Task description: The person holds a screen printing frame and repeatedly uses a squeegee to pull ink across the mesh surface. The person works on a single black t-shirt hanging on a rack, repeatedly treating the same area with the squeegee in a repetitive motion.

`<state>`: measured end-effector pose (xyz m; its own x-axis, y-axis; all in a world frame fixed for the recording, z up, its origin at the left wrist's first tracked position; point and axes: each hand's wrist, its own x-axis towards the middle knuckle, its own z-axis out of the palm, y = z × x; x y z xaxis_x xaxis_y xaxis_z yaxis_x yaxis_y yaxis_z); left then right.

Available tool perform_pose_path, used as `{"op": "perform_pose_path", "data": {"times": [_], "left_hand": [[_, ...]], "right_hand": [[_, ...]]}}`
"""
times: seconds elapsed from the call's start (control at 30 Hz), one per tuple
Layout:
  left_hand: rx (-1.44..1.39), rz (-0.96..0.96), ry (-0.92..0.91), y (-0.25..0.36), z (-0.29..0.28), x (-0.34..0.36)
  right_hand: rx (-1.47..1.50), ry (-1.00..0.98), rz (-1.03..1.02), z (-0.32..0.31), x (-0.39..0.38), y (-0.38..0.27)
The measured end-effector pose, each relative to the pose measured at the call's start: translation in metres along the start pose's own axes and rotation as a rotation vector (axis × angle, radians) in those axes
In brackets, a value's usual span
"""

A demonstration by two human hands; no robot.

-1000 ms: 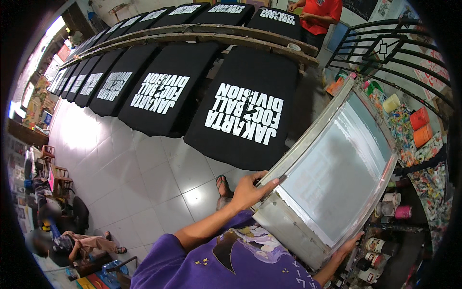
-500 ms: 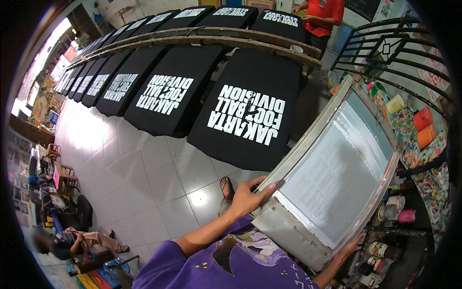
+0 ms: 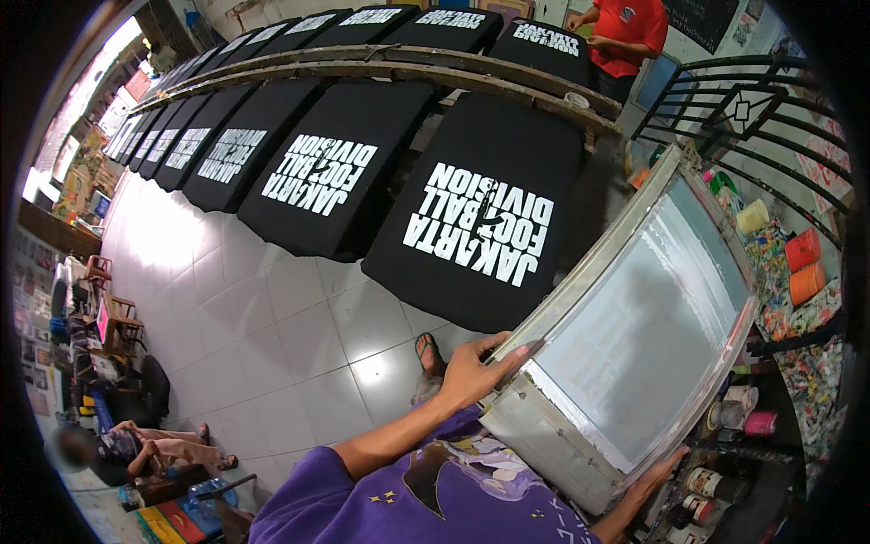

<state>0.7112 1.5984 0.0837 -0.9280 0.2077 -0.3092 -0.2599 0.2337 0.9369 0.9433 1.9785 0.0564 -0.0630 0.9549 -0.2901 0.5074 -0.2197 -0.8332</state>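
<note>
A screen printing frame [image 3: 634, 335] is tilted in front of my body, its mesh pale grey with white ink smeared along the far edge and corner. My left hand [image 3: 480, 367] grips its near left corner, thumb on top of the rim. At the near right side my right hand [image 3: 654, 479] supports the frame from the edge; its fingers are partly hidden beneath. Just beyond the frame lies a black T-shirt [image 3: 494, 145] on a printing board, bearing white block lettering. Another black printed shirt [image 3: 372, 118] lies to its left.
More printed black shirts line both sides of a wooden rail [image 3: 471, 77]. A person in a red shirt [image 3: 625, 32] stands at the far end; another person [image 3: 149, 449] sits lower left. Ink containers [image 3: 759, 422] stand right of the frame, near a black metal railing [image 3: 725, 100].
The shirts and rail sit slightly farther right in the view, which has turned a little. Both hands keep their hold on the screen frame, which has barely moved.
</note>
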Motion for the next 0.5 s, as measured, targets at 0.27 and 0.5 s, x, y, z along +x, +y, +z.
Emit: {"op": "perform_pose_path", "data": {"times": [0.27, 0.5], "left_hand": [[-0.041, 0.049, -0.096, 0.019, -0.015, 0.022], [-0.095, 0.059, -0.231, 0.014, -0.019, 0.056]], "right_hand": [[0.134, -0.038, -0.157, 0.0, -0.005, 0.005], [0.072, 0.055, -0.072, -0.007, -0.033, -0.002]]}}
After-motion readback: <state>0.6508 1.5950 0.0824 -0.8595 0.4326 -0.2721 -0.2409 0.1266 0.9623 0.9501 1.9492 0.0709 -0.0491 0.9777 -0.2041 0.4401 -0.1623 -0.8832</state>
